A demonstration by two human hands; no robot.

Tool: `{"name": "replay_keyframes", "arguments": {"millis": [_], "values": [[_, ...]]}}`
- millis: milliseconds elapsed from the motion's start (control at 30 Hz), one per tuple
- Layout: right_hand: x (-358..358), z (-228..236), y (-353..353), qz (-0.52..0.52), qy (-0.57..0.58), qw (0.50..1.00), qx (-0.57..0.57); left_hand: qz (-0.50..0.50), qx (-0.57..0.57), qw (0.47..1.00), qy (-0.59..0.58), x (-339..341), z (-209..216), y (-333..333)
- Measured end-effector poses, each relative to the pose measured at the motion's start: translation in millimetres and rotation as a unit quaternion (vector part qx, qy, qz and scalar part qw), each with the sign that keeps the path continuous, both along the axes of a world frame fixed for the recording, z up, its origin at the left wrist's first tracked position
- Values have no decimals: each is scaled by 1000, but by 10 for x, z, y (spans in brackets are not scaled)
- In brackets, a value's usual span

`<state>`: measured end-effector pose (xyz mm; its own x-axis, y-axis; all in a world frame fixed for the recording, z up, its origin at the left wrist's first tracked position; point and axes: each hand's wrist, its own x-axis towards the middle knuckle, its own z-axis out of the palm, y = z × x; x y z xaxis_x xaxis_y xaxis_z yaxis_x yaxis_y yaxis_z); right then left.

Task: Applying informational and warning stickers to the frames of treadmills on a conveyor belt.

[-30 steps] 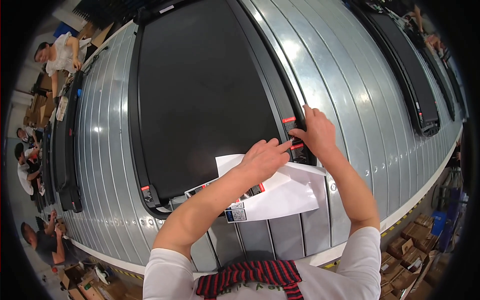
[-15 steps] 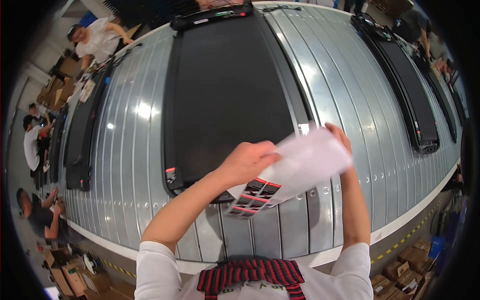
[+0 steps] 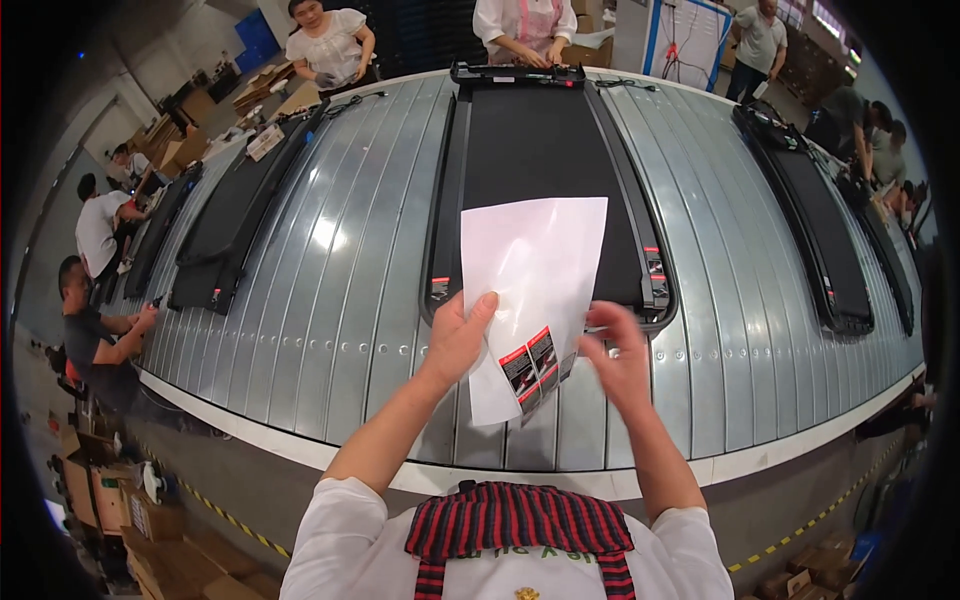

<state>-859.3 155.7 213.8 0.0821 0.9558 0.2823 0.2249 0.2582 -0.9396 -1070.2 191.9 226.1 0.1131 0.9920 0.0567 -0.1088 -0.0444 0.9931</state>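
A white sheet of warning labels [image 3: 535,260] is held up over the near end of a black treadmill [image 3: 540,140], hiding part of its belt. The sheet's lower right part curls over and shows red and black labels [image 3: 530,368]. My left hand [image 3: 460,340] pinches the left edge of the sheet, thumb on top. Beside the right edge is my right hand [image 3: 618,355], fingers bent and smeared by motion; whether it touches the sheet I cannot tell. Small red and black labels [image 3: 655,270] sit on the treadmill's near right corner, with another label [image 3: 440,288] at its near left corner.
The treadmill lies on a metal slatted conveyor [image 3: 370,260]. More black treadmills stand at the left [image 3: 245,220] and right [image 3: 815,220]. Across the conveyor are two co-workers [image 3: 525,30]; others work along both sides. Cardboard boxes [image 3: 150,520] are on the floor at lower left.
The sheet has swung from a tilted pose at the right to nearly upright in front of me. My right hand has come off its far corner to its right edge. My view has lifted.
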Motion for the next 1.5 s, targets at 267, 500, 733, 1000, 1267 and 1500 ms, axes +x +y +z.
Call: {"name": "replay_keyframes", "arguments": {"millis": [267, 500, 733, 1000, 1267, 1500], "values": [[-1307, 41, -284, 138, 188, 962, -142, 33, 2, 998, -53, -740, -50, -481], [-2146, 180, -204, 60, 100, 993, -28, -60, 0, 995, -83, -1505, 85, -638], [-2298, 134, -181, -30, 4, 998, 55, 9, -55, 972, -227, -2136, -166, -430], [-2288, 259, -323, 36, 59, 985, -156, -95, -91, 943, -307, -2371, -288, -187], [-2405, 739, -47, 66, -78, 992, -75, -119, -27, 982, -146, -2604, -465, -289], [-2586, 587, -163, -2, -334, 905, 262, -29, -68, 960, -269, -2639, -323, -431]]}}
